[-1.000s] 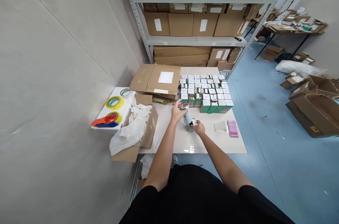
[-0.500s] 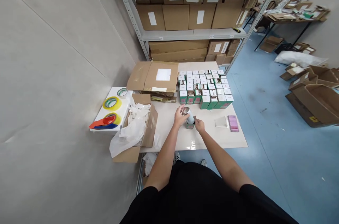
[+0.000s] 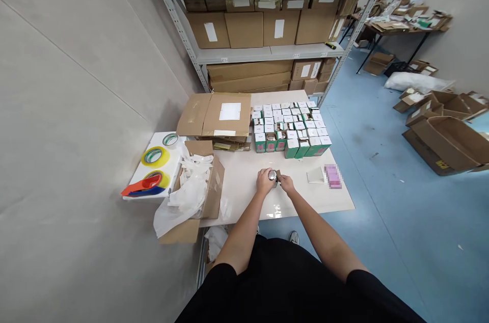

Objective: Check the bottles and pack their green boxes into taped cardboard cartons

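My left hand [image 3: 264, 181] is closed round a small cylindrical bottle with a shiny metal top [image 3: 272, 176]; only the top shows above the fingers. My right hand [image 3: 286, 184] pinches the flap of a small carton [image 3: 278, 177] that the bottle stands in, on the white table [image 3: 244, 175]. Behind them stands a block of several small green-and-white cartons [image 3: 290, 129], a few with open tops. The bottle's body is hidden inside the carton and my fingers.
A flat cardboard box [image 3: 216, 115] lies at the table's back left. An open box of white plastic bags [image 3: 193, 190] and tape rolls [image 3: 155, 156] sit to the left. A white card [image 3: 315, 176] lies to the right. Shelves of cartons [image 3: 260, 27] stand behind.
The bottle went from tilted above the table, held in my left hand, down into the small carton. Both hands came together lower on the table.
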The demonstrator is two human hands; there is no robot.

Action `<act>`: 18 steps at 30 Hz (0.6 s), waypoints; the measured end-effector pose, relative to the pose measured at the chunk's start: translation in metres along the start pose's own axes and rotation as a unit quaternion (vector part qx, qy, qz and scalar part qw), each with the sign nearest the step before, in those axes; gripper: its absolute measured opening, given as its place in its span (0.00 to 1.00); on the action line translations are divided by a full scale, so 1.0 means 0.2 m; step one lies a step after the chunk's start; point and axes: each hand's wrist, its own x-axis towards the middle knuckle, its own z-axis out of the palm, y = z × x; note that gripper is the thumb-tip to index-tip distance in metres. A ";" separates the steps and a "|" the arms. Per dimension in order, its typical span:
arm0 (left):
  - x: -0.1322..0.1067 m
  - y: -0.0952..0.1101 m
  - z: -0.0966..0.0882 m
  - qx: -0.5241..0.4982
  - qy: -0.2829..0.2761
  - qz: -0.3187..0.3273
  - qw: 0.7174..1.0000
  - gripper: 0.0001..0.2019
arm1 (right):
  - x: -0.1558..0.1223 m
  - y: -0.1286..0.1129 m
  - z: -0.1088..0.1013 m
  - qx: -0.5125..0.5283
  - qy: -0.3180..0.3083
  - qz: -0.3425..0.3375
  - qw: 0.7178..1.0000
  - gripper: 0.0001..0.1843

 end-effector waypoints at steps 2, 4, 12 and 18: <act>-0.01 -0.02 0.03 -0.007 -0.001 -0.021 1.000 0.29 | -0.01 0.01 -0.01 0.008 -0.001 0.005 1.000 0.27; -0.02 -0.04 0.04 -0.021 -0.015 -0.027 0.999 0.30 | -0.02 0.01 -0.01 0.015 -0.003 0.010 1.000 0.28; 0.02 -0.17 0.01 -0.113 0.011 -0.135 0.984 0.23 | -0.04 0.02 0.03 0.095 0.025 -0.010 0.995 0.23; 0.09 -0.24 0.01 -0.152 -0.050 -0.203 0.966 0.24 | -0.09 0.09 0.04 0.035 -0.039 -0.043 0.998 0.30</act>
